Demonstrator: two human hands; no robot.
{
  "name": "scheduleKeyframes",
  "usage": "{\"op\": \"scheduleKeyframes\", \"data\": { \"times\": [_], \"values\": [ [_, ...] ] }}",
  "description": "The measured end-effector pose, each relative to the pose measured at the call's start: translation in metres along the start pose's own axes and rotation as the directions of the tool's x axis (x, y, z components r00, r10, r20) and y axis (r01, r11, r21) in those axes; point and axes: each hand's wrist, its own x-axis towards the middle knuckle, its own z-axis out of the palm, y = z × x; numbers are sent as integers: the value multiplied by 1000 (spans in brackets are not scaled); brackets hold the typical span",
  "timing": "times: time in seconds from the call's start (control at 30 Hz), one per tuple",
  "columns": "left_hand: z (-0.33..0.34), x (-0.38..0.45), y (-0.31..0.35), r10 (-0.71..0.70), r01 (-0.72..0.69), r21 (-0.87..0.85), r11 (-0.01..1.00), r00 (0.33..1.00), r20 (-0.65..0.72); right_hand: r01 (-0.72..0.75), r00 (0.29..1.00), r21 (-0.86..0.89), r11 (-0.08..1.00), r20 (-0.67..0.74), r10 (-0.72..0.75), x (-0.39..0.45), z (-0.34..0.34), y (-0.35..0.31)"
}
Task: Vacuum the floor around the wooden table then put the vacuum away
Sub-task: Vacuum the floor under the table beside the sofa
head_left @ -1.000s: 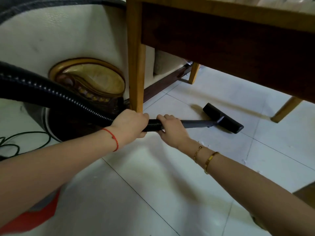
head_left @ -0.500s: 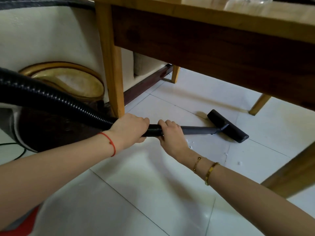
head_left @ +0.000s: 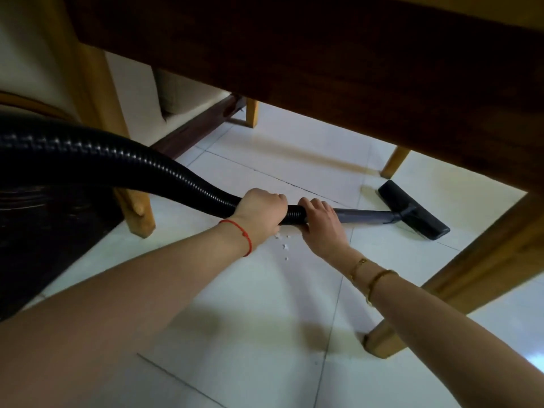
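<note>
While both hands, left hand [head_left: 260, 212] and right hand [head_left: 319, 220], keep fingers curled round the hose [head_left: 164, 169], pull the nozzle [head_left: 413, 209] back over the crumbs [head_left: 283, 246], clear of the bench leg [head_left: 382, 343]

The black ribbed vacuum hose [head_left: 117, 160] runs off the left edge, so the vacuum body is unseen. The dark underside of the wooden table [head_left: 323, 69] is cut by the top edge, its top surface hidden. A dark blurred mass [head_left: 44, 225] at the left cannot be identified. Both forearms leave the bottom edge.
</note>
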Motion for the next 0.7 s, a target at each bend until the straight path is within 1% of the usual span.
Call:
{"op": "scheduleKeyframes", "data": {
  "times": [0.07,0.17,0.33,0.53,0.6,0.7],
  "values": [
    [0,13,9,-14,15,-25,1000,1000,24,-7,1000,-7,1000,5,7,4,-2,12],
    [2,23,15,-7,8,-41,999,1000,18,-10,1000,-15,1000,24,10,9,-3,22],
    [12,20,4,-25,25,-22,999,1000,6,22,1000,-4,1000,14,-22,17,7,15],
    [25,-10,-35,-115,113,54,992,993,26,92,995,36,995,-33,-91,28,26,-34],
    [26,-26,-51,-151,149,50,988,988,44,124,992,48,991,-22,-123,32,29,-56],
    [20,-56,-72,-209,209,11,978,976,67,180,983,78,981,29,-182,36,24,-91]
  ]
}}
